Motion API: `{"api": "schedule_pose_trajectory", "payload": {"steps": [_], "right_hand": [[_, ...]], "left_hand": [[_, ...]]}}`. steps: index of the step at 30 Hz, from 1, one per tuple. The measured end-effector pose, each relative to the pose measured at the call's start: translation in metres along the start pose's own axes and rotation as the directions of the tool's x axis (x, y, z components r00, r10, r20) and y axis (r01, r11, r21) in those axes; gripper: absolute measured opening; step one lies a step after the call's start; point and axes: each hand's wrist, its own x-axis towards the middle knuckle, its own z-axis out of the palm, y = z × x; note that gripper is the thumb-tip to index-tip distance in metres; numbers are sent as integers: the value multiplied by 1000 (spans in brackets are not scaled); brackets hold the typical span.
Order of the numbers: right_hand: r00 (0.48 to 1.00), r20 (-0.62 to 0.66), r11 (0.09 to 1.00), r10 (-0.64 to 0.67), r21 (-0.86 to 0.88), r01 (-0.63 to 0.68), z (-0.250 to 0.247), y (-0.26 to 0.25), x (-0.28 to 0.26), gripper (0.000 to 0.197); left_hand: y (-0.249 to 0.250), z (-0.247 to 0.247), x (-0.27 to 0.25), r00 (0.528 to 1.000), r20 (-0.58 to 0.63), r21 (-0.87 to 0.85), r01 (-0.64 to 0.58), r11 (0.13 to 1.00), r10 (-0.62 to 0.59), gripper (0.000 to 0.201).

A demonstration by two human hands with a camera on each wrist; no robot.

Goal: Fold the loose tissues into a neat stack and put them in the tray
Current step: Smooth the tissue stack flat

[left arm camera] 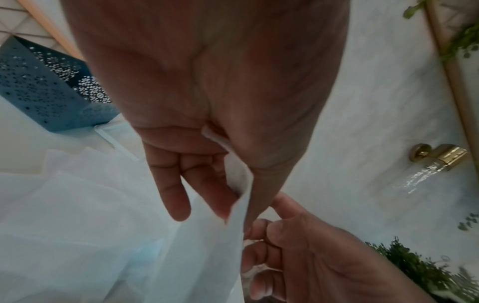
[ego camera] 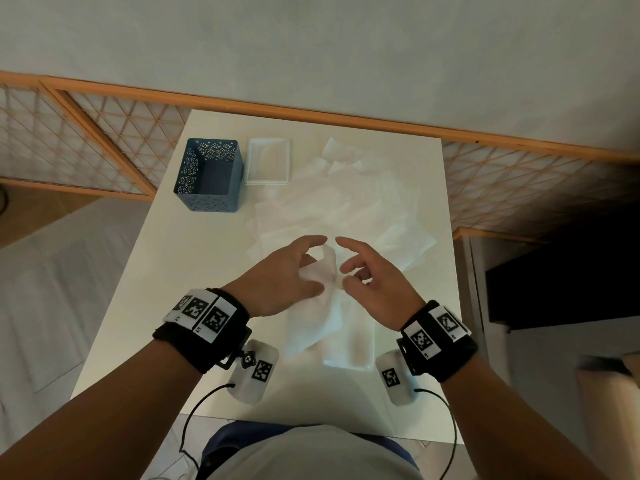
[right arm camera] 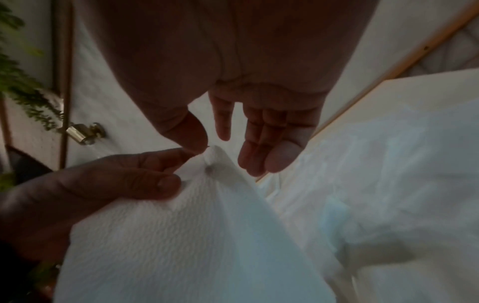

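The left hand [ego camera: 280, 271] pinches the upper corner of one tissue [ego camera: 320, 320] between thumb and fingers; the sheet hangs from that grip toward the person, its long axis running from the raised corner down to the tabletop [ego camera: 145, 306]. The right hand [ego camera: 370, 282], fingers relaxed and holding nothing, hovers just beside the same corner and is the nearer free hand. Loose tissues [ego camera: 339, 206] lie beyond; the tray [ego camera: 247, 161] sits far left, beside a blue basket [ego camera: 207, 174].
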Motion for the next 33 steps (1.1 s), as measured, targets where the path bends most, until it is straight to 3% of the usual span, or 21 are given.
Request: {"api": "schedule_pose_trajectory", "payload": {"steps": [3, 7, 12, 17, 20, 24, 28, 31, 33], "right_hand": [[997, 38, 991, -60, -118, 64, -6, -9, 4, 68], [991, 82, 974, -101, -197, 116, -17, -24, 6, 61], [985, 100, 951, -141, -262, 163, -21, -33, 12, 14], [973, -43, 882, -228, -433, 188, -27, -36, 14, 6], [953, -54, 810, -298, -543, 222, -30, -36, 15, 12], [931, -95, 772, -351, -592, 231, -28, -44, 15, 15], [922, -70, 793, -380, -538, 286, -26, -58, 9, 14], [956, -98, 946, -275, -206, 251, -29, -73, 0, 15], [970, -118, 976, -211, 27, 216, -31, -80, -4, 17]], "left_hand": [[6, -4, -3, 999, 38, 59, -38, 998, 36, 83], [14, -12, -8, 996, 56, 126, -75, 989, 68, 91], [23, -19, -11, 994, 31, 193, -113, 975, 109, 94], [23, -30, -17, 979, -143, 204, -111, 973, 142, 53], [24, -32, -23, 939, -289, 161, -143, 976, 185, 27], [32, -28, -35, 878, -396, 161, -221, 962, 268, 14], [43, -28, -45, 845, -448, 112, -270, 956, 291, 10], [43, -40, -51, 806, -516, -39, -359, 932, 289, 31], [32, -50, -47, 801, -552, -213, -405, 889, 233, 56]]}}
